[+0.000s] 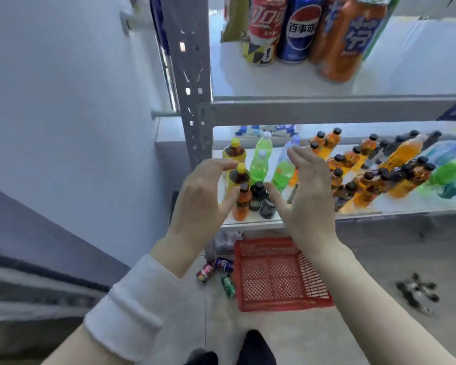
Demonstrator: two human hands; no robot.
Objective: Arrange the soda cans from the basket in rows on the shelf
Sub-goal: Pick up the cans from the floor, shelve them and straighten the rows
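Cans on shelf: red, blue, orange, upright, side by side on the upper board.
Cans on floor: three lying left of the basket.
Basket: red, on the floor below the shelf.
Left hand: fingers spread, holding nothing.
Right hand: fingers spread, holding nothing.
Bottles: crowd the lower board.
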